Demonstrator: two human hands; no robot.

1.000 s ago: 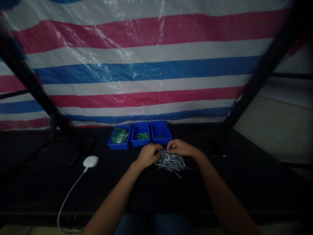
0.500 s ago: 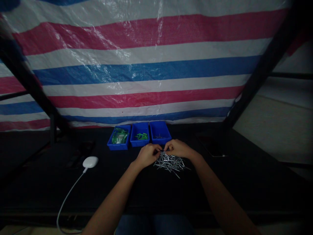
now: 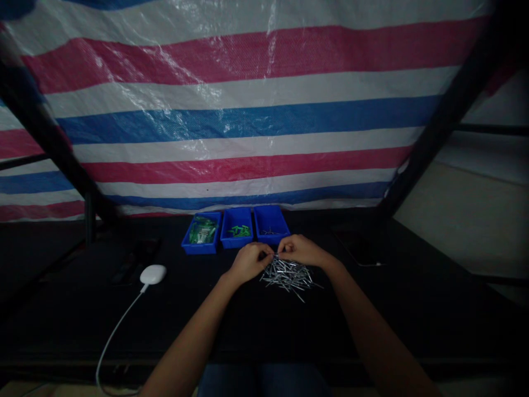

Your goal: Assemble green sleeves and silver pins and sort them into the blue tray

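A heap of thin silver screws or nails lies loose on the black table, too dim to tell which. Above its far left edge, my left hand is closed with thumb and forefinger pinched together. My right hand pinches the same way just beside it, over the heap's far side. The fingertips of both hands almost meet. Whatever is between them is too small to make out. Right behind the hands stands a blue bin with a few thin metal pieces in it.
Left of that bin are a blue bin of green plastic plugs and another blue bin with bagged pieces. A white rounded device with a cable lies at left, a dark phone-like slab at right. Striped sheeting hangs behind.
Both hands stay in nearly the same place, with only slight finger movement; the pinched fingertips have shifted a little. The heap and the bins look unchanged.
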